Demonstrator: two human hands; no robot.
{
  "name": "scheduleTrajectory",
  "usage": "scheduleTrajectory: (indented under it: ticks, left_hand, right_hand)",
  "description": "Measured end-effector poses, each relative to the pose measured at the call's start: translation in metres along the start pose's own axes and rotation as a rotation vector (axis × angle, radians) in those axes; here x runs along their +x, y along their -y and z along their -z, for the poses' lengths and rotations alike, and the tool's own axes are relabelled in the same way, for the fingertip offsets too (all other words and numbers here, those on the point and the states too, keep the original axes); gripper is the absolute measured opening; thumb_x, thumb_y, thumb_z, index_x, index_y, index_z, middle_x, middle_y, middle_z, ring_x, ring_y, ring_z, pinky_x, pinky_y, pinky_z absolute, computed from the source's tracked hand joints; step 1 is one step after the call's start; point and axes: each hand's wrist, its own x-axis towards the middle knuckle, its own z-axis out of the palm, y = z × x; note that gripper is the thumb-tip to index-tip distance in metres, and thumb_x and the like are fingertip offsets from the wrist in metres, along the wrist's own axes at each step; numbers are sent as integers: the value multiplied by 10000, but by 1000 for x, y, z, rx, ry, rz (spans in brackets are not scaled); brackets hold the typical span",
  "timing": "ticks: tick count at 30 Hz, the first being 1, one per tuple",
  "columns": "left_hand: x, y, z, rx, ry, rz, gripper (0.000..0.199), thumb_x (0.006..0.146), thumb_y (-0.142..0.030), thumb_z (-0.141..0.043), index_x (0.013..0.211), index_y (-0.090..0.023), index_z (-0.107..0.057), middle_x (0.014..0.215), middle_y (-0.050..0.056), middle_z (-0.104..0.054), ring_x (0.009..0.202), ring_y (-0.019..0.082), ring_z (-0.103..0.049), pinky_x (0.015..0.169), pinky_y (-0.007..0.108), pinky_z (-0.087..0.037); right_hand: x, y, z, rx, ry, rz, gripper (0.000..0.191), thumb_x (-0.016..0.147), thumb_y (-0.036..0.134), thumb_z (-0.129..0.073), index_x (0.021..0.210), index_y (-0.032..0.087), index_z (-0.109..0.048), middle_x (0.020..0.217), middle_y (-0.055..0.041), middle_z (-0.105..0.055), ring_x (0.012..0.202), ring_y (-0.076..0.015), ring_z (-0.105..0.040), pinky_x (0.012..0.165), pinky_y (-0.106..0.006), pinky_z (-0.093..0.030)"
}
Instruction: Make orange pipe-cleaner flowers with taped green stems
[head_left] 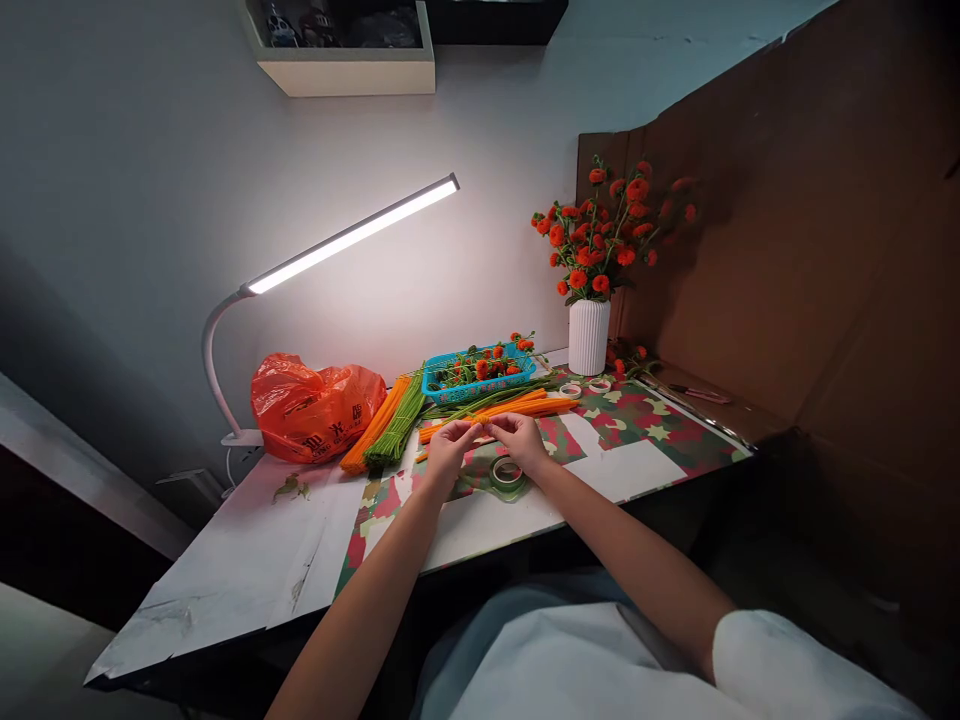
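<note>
My left hand [453,448] and my right hand [520,440] meet above the table, fingers pinched together. Between their fingertips is a small orange pipe cleaner piece [483,421], partly covered by the fingers. Just below the hands lies a roll of green tape [508,472]. Orange pipe cleaners [551,406] are spread right behind the fingers, with green stems beside them. A blue basket [442,396] farther back holds orange flowers on green stems [481,368].
Bundles of orange [375,428] and green pipe cleaners [396,428] lie left, beside a red plastic bag [315,410]. A lit lamp [352,235] arches overhead. A white vase [589,338] of orange flowers stands back right, near white tape rolls [599,385], pliers [699,394] and a cardboard wall [780,220].
</note>
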Motion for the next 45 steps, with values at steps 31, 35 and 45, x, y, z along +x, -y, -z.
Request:
scheduleTrajectory:
  ticks: [31,35,45]
  left_hand:
    - [-4,-6,-5,-98,1,-32,421,549,-439,-813,798,-157,-625,790,21,-668,745,153,-641,767,319,-523]
    - [-4,-5,-5,-116,35,-42,423,568,-437,-804,830,-161,-619,828,31,-676,780,163,-648,801,337,-515]
    - [-3,-3,2,141,24,-252,352,595,-344,-803,875,-173,-677,912,65,-693,857,192,-657,806,328,-525]
  right_hand:
    - [-8,8,1,-396,-4,427,137,729,280,-669,824,181,-675,829,-55,-669,766,-181,-628,721,-300,-509]
    - [-7,6,1,-423,-39,410,82,726,255,-649,764,184,-641,778,-44,-647,730,-178,-615,688,-296,-506]
    - [-6,9,2,-406,-59,321,102,720,253,-611,771,175,-650,779,-59,-673,749,-194,-628,705,-312,-502]
